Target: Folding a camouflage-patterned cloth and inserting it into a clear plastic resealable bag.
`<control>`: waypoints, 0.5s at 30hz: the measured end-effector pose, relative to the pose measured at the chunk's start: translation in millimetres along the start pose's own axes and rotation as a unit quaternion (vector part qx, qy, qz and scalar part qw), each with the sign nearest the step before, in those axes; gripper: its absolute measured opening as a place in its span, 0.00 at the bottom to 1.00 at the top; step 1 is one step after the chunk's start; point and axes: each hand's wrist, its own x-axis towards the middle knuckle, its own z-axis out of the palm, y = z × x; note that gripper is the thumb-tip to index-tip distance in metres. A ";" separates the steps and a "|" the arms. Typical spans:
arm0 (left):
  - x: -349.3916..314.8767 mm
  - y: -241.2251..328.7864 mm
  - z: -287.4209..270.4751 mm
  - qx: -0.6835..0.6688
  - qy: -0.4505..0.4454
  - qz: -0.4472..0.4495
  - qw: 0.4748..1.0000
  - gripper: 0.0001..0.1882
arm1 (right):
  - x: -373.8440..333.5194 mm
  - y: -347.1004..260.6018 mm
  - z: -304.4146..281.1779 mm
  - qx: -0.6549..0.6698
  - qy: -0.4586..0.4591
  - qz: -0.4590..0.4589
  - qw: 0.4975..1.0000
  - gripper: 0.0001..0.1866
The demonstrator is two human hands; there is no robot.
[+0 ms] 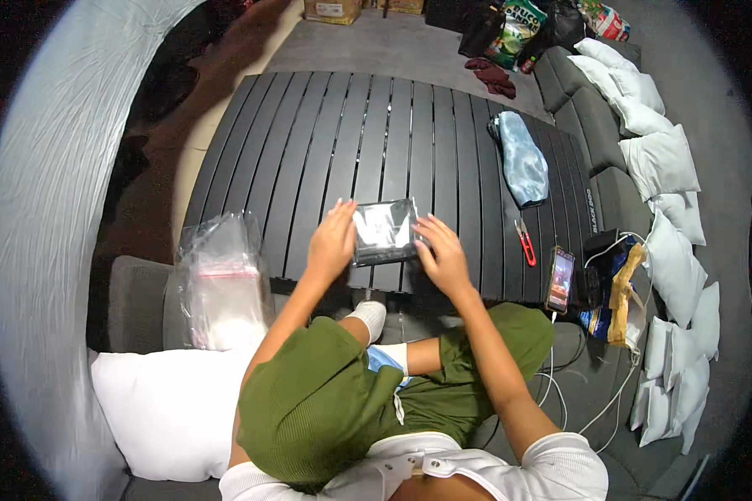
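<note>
A flat, dark rectangular packet with a glossy clear plastic surface [384, 230] lies at the near edge of the black slatted table. White glare covers its middle, so what is inside cannot be made out. My left hand [332, 240] holds its left edge, fingers pointing away from me. On the opposite side, my right hand [441, 253] grips the right edge with fingers and thumb. To the left, a stack of clear plastic bags [226, 288] rests by the table's near left corner.
Red-handled thread snips [526, 246], a blue tie-dye cloth bundle [522, 159] and a lit phone [561, 280] on a white cable lie on the right of the table [309, 150]. White pillows [660, 163] line the grey sofa. Another white pillow [163, 409] sits at my left.
</note>
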 end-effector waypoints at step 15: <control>-13.3 -0.9 51.5 0.170 -0.067 0.002 0.983 0.28 | 22.2 9.9 70.7 -0.178 -0.071 0.030 0.981 0.24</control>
